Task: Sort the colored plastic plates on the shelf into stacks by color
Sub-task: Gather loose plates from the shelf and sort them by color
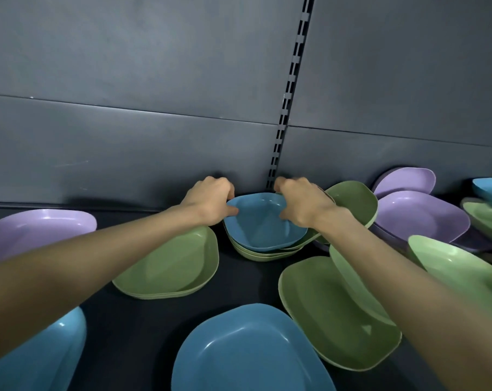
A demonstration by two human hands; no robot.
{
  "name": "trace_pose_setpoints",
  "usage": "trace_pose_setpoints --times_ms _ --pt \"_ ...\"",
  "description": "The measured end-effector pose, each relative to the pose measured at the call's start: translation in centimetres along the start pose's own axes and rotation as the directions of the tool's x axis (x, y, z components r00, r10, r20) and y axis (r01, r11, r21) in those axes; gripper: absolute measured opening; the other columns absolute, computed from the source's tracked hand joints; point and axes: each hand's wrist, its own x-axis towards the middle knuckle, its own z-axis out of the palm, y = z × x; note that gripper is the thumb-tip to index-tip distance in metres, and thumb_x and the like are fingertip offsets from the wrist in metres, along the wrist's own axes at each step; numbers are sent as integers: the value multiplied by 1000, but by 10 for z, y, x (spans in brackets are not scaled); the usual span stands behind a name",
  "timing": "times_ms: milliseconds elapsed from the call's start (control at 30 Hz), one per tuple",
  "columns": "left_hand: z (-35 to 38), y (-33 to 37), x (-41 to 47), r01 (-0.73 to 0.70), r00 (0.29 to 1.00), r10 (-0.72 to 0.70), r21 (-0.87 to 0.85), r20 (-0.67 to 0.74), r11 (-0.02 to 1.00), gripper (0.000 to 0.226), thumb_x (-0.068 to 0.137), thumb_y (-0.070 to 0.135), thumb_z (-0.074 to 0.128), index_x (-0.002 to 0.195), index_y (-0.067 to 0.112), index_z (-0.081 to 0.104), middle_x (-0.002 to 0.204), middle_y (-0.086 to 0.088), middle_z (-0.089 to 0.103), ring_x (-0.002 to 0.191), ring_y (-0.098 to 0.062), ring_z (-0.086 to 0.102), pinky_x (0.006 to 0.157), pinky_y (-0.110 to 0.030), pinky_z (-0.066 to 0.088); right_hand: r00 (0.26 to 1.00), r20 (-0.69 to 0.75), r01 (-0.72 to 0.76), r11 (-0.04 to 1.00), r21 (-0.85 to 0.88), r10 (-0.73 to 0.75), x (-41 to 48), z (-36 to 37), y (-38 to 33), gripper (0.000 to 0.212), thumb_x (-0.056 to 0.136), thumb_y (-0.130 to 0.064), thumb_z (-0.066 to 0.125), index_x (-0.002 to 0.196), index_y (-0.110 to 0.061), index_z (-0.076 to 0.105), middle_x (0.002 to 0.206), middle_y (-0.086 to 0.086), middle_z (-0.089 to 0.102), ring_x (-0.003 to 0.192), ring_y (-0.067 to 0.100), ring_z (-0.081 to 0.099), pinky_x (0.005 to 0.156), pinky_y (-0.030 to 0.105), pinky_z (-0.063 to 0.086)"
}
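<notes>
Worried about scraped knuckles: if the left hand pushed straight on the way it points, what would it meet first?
Probably the dark back panel of the shelf. The left hand, gripping the blue plate, already looks close to it, though depth is unclear.

Brightness: dim overall, the dark shelf and back panel swallow most of the light.
Light source: overhead, judging by pale sheen high on the panel.
Glare: small white glints on the near blue plate and the lilac plate at left.
Shadows: soft and deep under the plates and along the panel's foot.
Blur: light green plate at the right edge smeared.
Distortion: wide-angle bend; forearms balloon towards the lower corners.
</notes>
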Motion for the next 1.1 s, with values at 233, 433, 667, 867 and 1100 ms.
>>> trace_pose_setpoints --times_ms 233,433,667,867,1100 --pt "-23 4 -8 -61 975 8 -232 -223 971 13 85 23 64 78 16 56 67 -4 63 73 -29 55 76 -34 51 974 -212 -14 948 317 85 2 -13 16 34 78 6 50 106 -10 58 97 15 61 88 34 58 79 40 52" --pt "-61 24 -53 -177 923 9 -404 -385 897 14 88 14 61 78 8 53 67 -14 66 42 -20 55 41 -30 52 976 -207 104 684 722 70 -35 -44 4 15 82 -15 66 96 -18 63 85 -3 65 76 14 59 60 20 44" --pt "-69 38 -132 -180 958 46 -467 -285 866 16 84 15 68 85 10 53 70 -3 69 50 -17 60 52 -30 55 992 -121 120 496 860 -32 -99 -48 -9 30 78 -13 75 102 -10 59 86 -5 65 69 5 62 65 19 49" --pt "-64 29 -186 -48 995 71 -275 74 960 40 66 44 80 98 30 60 82 12 69 69 2 61 81 -30 52 994 -108 80 553 829 18 -144 -38 -14 26 78 -11 74 98 -12 58 87 -3 64 78 16 61 74 32 50" --pt "-40 28 -223 26 959 14 -139 283 990 60 65 38 83 114 16 55 79 8 60 66 -5 54 63 -24 46 977 -141 24 576 817 160 -193 -30 -13 32 79 -12 72 107 -12 57 95 0 65 84 20 62 72 31 51"
